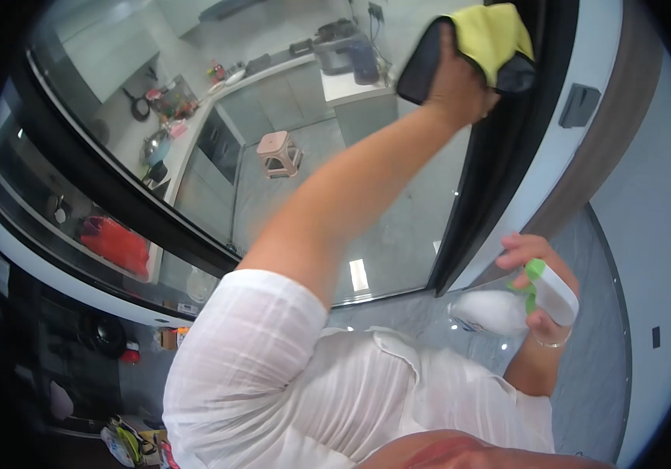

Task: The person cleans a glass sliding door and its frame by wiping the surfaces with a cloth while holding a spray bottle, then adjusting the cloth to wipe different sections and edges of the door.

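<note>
Low on the right, in right hand [556, 254], loosely wrapped by curled fingers: white-and-green trigger sprayer [557, 293]. Probably hard plastic, weight depending on fill (can't read level), slick if wet. Best gripped high at the neck, finger on the green trigger. Farther out, in left hand [457, 90], with fingers partly spread across it and holding on: yellow-and-dark-grey cleaning cloth [496, 39], folded, raised in front of glass door [406, 219] and black door frame [500, 156]. Can't tell whether touching either. Should handle light, limp, soft, nothing to break; likely to bunch or flap at loose corners. Hold mid-cloth, palm flat, edges tucked. Behind the pane, well apart from both hands: pink step stool [275, 143] on kitchen floor [312, 203].
</note>
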The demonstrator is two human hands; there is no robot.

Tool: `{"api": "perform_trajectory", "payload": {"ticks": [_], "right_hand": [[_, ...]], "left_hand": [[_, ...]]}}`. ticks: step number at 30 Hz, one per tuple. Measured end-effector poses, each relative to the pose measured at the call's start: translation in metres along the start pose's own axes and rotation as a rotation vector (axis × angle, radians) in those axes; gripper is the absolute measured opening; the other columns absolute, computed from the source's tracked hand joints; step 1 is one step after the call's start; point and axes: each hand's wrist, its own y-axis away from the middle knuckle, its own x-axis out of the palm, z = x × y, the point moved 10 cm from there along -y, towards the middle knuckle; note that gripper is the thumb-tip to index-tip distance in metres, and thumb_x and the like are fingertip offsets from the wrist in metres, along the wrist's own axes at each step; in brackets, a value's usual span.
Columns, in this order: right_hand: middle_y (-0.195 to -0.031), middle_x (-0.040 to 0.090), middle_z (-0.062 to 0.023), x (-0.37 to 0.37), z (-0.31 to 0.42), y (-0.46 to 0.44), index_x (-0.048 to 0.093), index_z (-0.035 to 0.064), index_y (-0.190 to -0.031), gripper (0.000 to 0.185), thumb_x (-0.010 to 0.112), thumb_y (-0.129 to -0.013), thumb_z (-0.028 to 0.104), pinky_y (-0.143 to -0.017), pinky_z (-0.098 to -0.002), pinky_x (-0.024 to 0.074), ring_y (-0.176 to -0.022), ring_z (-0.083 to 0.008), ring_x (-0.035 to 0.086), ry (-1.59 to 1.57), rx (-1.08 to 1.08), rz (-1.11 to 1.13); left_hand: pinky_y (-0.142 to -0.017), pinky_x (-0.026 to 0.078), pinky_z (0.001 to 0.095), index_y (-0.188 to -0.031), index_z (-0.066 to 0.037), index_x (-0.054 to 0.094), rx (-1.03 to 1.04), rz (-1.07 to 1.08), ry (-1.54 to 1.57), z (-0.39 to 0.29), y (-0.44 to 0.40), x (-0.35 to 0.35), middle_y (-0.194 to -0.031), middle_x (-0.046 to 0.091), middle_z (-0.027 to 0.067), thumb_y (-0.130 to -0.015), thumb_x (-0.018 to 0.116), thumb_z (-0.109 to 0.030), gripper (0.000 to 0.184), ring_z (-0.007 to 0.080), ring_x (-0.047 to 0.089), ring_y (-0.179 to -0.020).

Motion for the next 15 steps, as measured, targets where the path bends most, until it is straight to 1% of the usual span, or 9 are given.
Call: {"api": "perform_trajectory", "payload": {"ticks": [1,3,5,9,10,11,13,15], "right_hand": [[-0.105,0.067,-0.0184,-0.003,0.002,0.006,0.067,0.0047,-0.091,0.039,0.074,-0.075,0.04,-0.103,-0.0508,0.0362,-0.112,-0.0374,0.056,0.032,0.008,-0.02],[-0.104,0.067,-0.0186,-0.006,0.004,0.01,0.067,0.0047,-0.091,0.043,0.073,-0.075,0.044,-0.103,-0.0522,0.0358,-0.112,-0.038,0.056,0.084,0.028,-0.049],[-0.104,0.067,-0.0187,-0.004,0.005,0.01,0.067,0.005,-0.092,0.045,0.073,-0.075,0.047,-0.102,-0.0534,0.0356,-0.112,-0.0383,0.056,0.128,0.057,-0.072],[-0.104,0.067,-0.0176,0.013,-0.007,-0.002,0.066,0.0059,-0.091,0.047,0.072,-0.077,0.05,-0.103,-0.054,0.0357,-0.111,-0.0366,0.057,0.136,0.07,-0.031],[-0.105,0.067,-0.0177,0.018,-0.012,-0.006,0.065,0.0051,-0.089,0.048,0.072,-0.078,0.052,-0.102,-0.0537,0.0362,-0.112,-0.0366,0.057,0.128,0.078,-0.021],[-0.105,0.067,-0.0178,0.027,-0.017,-0.011,0.065,0.0047,-0.088,0.048,0.071,-0.078,0.051,-0.102,-0.0529,0.0366,-0.113,-0.0366,0.057,0.109,0.085,-0.021],[-0.105,0.067,-0.0179,0.046,-0.026,-0.022,0.064,0.0039,-0.087,0.047,0.071,-0.078,0.05,-0.102,-0.0513,0.0374,-0.114,-0.0367,0.056,0.079,0.096,-0.025],[-0.106,0.066,-0.0186,0.074,-0.03,-0.035,0.063,0.0028,-0.087,0.045,0.07,-0.078,0.046,-0.101,-0.0494,0.0384,-0.115,-0.0358,0.056,0.089,0.08,0.047]], "left_hand": [[-0.112,0.005,0.0705,-0.145,-0.011,0.042,-0.03,-0.049,0.001,-0.005,-0.006,0.001,-0.151,0.039,0.0106,-0.091,0.046,-0.043,0.063,0.0333,0.026,-0.144],[-0.109,0.007,0.0741,-0.133,-0.009,0.054,0.031,-0.186,0.121,-0.003,-0.004,-0.007,-0.143,0.049,0.0126,-0.081,0.061,-0.043,0.063,0.0342,0.041,-0.135],[-0.109,0.008,0.0731,-0.134,-0.007,0.054,0.099,-0.099,0.068,0.011,0.006,-0.012,-0.142,0.049,0.0127,-0.081,0.061,-0.043,0.064,0.0337,0.04,-0.136],[-0.108,0.013,0.0733,-0.138,-0.008,0.049,0.041,-0.179,-0.068,0.081,0.044,-0.043,-0.142,0.049,0.0117,-0.084,0.057,-0.045,0.066,0.0336,0.04,-0.135],[-0.106,0.015,0.0752,-0.138,-0.009,0.049,0.003,-0.205,0.124,0.11,0.057,-0.065,-0.144,0.047,0.0112,-0.085,0.055,-0.041,0.062,0.0343,0.041,-0.135],[-0.108,0.023,0.0676,-0.139,-0.007,0.046,0.0,-0.29,0.127,0.136,0.074,-0.097,-0.146,0.042,0.018,-0.085,0.057,-0.042,0.065,0.0404,0.046,-0.129],[-0.113,0.024,0.0509,-0.146,-0.016,0.039,-0.069,-0.21,0.213,0.196,0.09,-0.131,-0.145,0.041,0.0189,-0.071,0.069,-0.036,0.084,0.0412,0.036,-0.134],[-0.113,0.026,0.0488,-0.146,-0.014,0.039,-0.146,-0.12,0.095,0.245,0.117,-0.148,-0.145,0.041,0.0195,-0.074,0.068,-0.034,0.081,0.0407,0.036,-0.135]]}}
